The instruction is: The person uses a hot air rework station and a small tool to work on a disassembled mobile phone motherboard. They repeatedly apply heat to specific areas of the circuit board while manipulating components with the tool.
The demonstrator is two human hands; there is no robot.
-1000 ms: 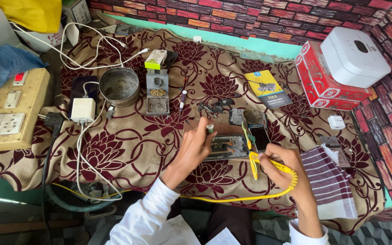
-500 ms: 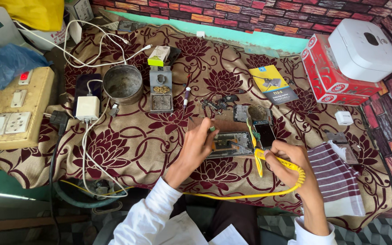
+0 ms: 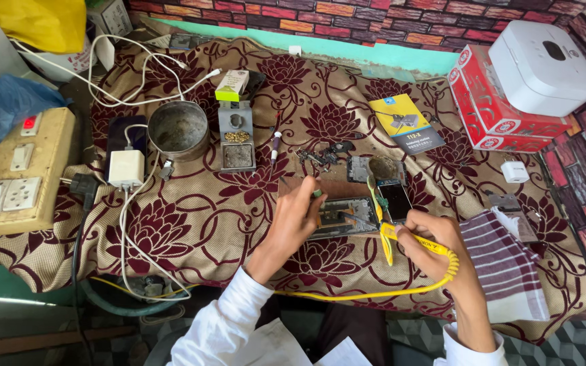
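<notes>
An opened phone body (image 3: 348, 215) lies flat on the floral cloth (image 3: 191, 224) in front of me. My left hand (image 3: 291, 227) rests on its left end, fingers pinched around a small green-tipped thing. My right hand (image 3: 435, 247) grips a yellow soldering iron (image 3: 382, 234) with a yellow cord, its tip pointing into the phone body from the right. A dark phone screen (image 3: 396, 199) lies just right of the body, under a pair of yellow tweezers (image 3: 373, 193).
Behind the phone are small loose parts (image 3: 323, 156), a metal bowl (image 3: 178, 129), a grey tip-cleaner stand (image 3: 237, 139) and a white charger (image 3: 126, 169) with cables. A wooden switchboard (image 3: 15, 173) stands left; red box (image 3: 490, 115), white case (image 3: 542, 68) and striped cloth (image 3: 503, 264) right.
The view has shifted a little. Both hands stay on the phone body, with the iron's tip making small moves over it.
</notes>
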